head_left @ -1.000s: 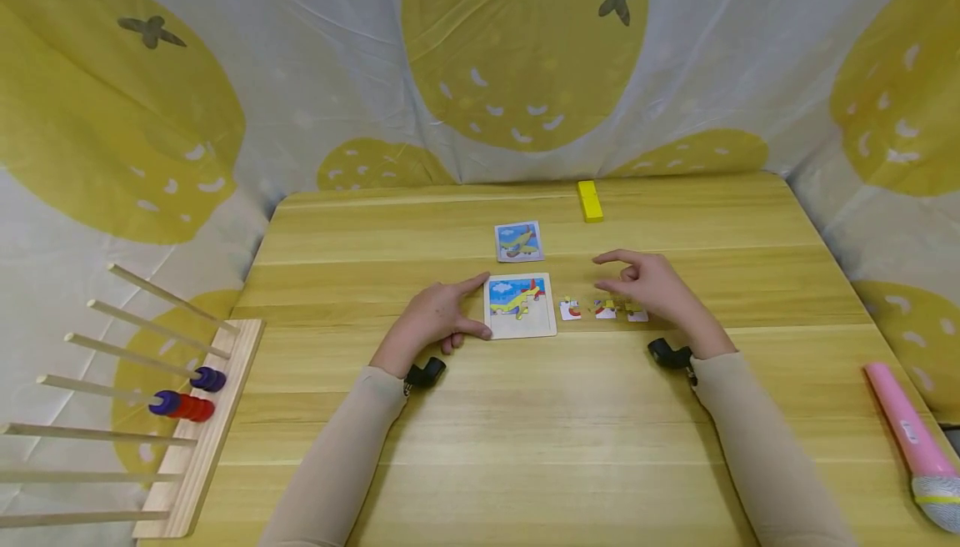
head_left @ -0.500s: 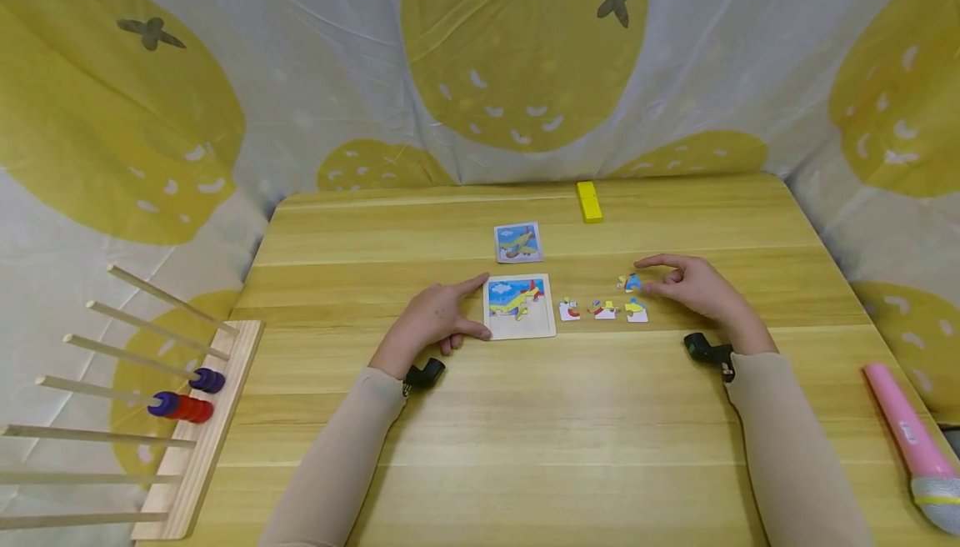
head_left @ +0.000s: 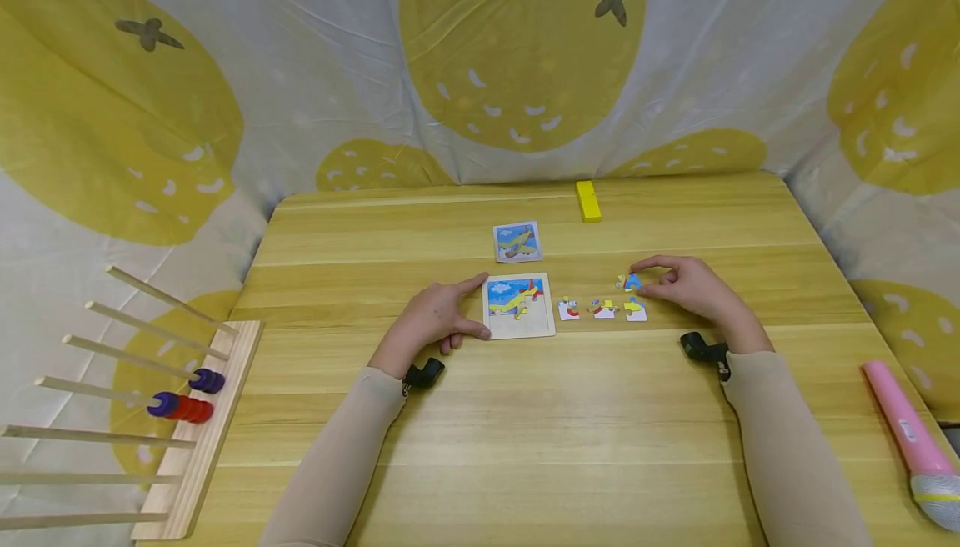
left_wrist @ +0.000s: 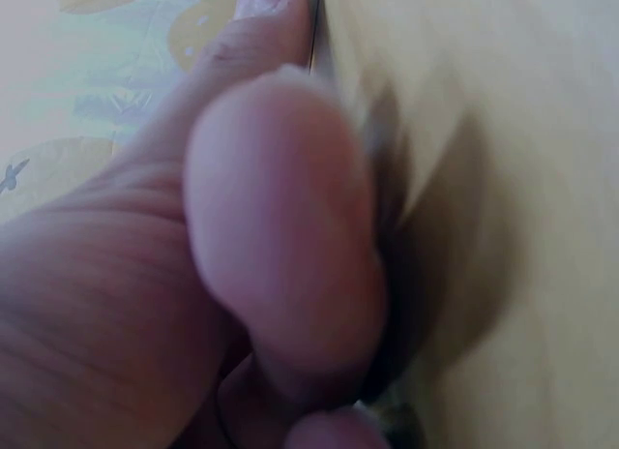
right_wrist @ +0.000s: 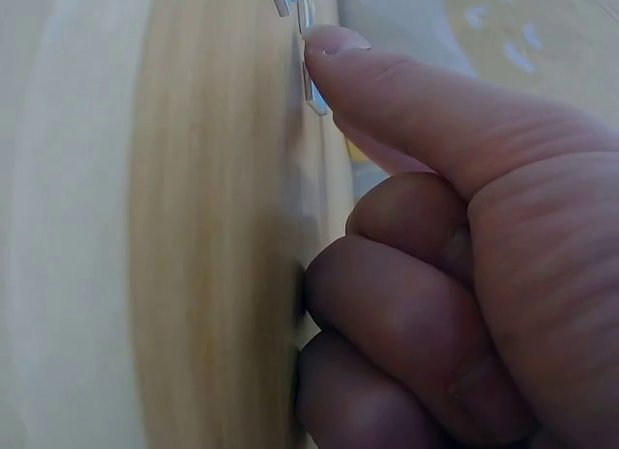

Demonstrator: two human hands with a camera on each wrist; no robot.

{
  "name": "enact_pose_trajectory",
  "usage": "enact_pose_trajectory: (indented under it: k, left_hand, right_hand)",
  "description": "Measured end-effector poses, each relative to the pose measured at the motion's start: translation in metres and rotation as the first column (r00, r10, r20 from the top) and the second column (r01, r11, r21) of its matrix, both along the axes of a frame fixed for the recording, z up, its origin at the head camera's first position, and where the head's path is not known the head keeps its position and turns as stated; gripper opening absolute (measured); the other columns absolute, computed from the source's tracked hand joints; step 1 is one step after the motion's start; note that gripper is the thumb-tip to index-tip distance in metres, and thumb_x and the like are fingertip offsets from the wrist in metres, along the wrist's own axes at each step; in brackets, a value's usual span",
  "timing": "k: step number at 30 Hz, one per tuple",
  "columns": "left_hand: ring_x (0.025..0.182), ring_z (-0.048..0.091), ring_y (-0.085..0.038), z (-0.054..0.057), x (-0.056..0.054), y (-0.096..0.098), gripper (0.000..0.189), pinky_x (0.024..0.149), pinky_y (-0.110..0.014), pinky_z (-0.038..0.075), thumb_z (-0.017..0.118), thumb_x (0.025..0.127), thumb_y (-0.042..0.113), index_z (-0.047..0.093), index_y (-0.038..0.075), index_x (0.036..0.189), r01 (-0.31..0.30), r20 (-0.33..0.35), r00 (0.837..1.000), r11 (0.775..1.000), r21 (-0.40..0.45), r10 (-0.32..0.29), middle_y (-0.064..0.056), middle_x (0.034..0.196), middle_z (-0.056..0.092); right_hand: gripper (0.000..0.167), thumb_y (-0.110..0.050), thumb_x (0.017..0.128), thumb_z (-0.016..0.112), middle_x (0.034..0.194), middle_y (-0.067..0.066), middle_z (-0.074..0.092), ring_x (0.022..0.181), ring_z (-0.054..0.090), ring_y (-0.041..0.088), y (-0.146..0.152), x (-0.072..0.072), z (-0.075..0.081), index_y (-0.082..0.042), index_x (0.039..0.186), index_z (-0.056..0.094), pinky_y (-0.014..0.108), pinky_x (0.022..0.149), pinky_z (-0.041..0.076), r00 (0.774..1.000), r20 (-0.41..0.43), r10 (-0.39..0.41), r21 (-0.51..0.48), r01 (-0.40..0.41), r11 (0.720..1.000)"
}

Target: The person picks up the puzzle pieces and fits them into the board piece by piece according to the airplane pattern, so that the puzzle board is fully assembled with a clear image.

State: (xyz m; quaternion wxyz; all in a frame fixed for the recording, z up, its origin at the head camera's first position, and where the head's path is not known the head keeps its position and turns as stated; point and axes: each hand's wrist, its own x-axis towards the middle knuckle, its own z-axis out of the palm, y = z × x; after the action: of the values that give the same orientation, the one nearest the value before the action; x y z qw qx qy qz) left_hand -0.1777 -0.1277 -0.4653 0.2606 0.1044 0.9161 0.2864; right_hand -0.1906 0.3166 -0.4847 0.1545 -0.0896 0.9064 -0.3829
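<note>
My left hand (head_left: 435,313) rests at the left side of a square puzzle board (head_left: 534,328), its straight index finger at the far corner and its thumb at the near one. Part of an airplane picture fills the board. Over on the right, my right hand (head_left: 693,287) pinches a blue and yellow puzzle piece (head_left: 630,282) at the table surface between thumb and index finger. Its other fingers are curled in the right wrist view. Nearer me lie more loose pieces: one with a red curve (head_left: 568,310), a middle group (head_left: 603,311) and a yellow and white one (head_left: 636,310).
A small airplane picture card (head_left: 517,242) lies beyond the board. Farther back is a yellow block (head_left: 588,202). At the left stands a wooden peg rack (head_left: 198,430) with red and purple rings; a pink toy microphone (head_left: 906,430) lies at the right edge.
My right hand moved rightward from above the loose pieces, uncovering the blue and yellow piece, and its thumb and index finger then closed in on it. The left hand stayed at the board.
</note>
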Motion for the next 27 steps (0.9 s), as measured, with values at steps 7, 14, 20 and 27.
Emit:
enact_pose_trajectory:
  k: [7,14,20,27]
  left_hand:
    - [0.042,0.064,-0.018,0.0,0.0,0.0,0.106,0.054,-0.033,0.058,0.093,0.077,0.05,0.035,0.041,0.166,0.003,-0.013,1.0,1.0,-0.007,-0.003,-0.001,0.052,0.066]
    - [0.042,0.063,-0.018,0.001,0.0,0.001,0.106,0.054,-0.033,0.058,0.093,0.077,0.049,0.035,0.042,0.166,-0.003,-0.002,1.0,1.0,-0.008,0.003,-0.002,0.053,0.067]
    - [0.043,0.063,-0.019,0.001,0.0,0.0,0.106,0.054,-0.034,0.058,0.093,0.077,0.049,0.035,0.042,0.166,-0.006,-0.008,1.0,1.0,-0.008,0.006,-0.003,0.053,0.067]
    - [0.042,0.063,-0.018,0.001,0.001,0.001,0.107,0.052,-0.034,0.058,0.094,0.077,0.048,0.035,0.043,0.165,-0.009,-0.001,1.0,1.0,0.004,0.009,-0.003,0.053,0.066]
  right_hand:
    - [0.044,-0.042,0.099,0.076,0.061,-0.007,0.033,0.054,0.029,0.009,-0.001,-0.001,0.001,-0.019,0.136,0.071,0.028,0.055,0.031,1.0,0.005,-0.005,0.014,0.005,1.0]
    - [0.04,-0.042,0.099,0.076,0.06,-0.007,0.033,0.055,0.03,0.01,-0.003,-0.001,0.001,-0.019,0.131,0.073,0.029,0.056,0.031,1.0,-0.007,-0.019,0.042,0.019,0.999]
    - [0.034,-0.041,0.1,0.075,0.061,-0.007,0.033,0.057,0.031,0.011,-0.007,-0.001,0.001,-0.018,0.126,0.076,0.029,0.058,0.03,0.997,-0.072,-0.01,0.088,0.016,0.996]
    - [0.033,-0.039,0.1,0.076,0.062,-0.006,0.035,0.057,0.028,0.01,-0.012,-0.001,-0.004,-0.012,0.119,0.076,0.028,0.058,0.029,0.984,-0.173,0.036,0.145,-0.01,0.989]
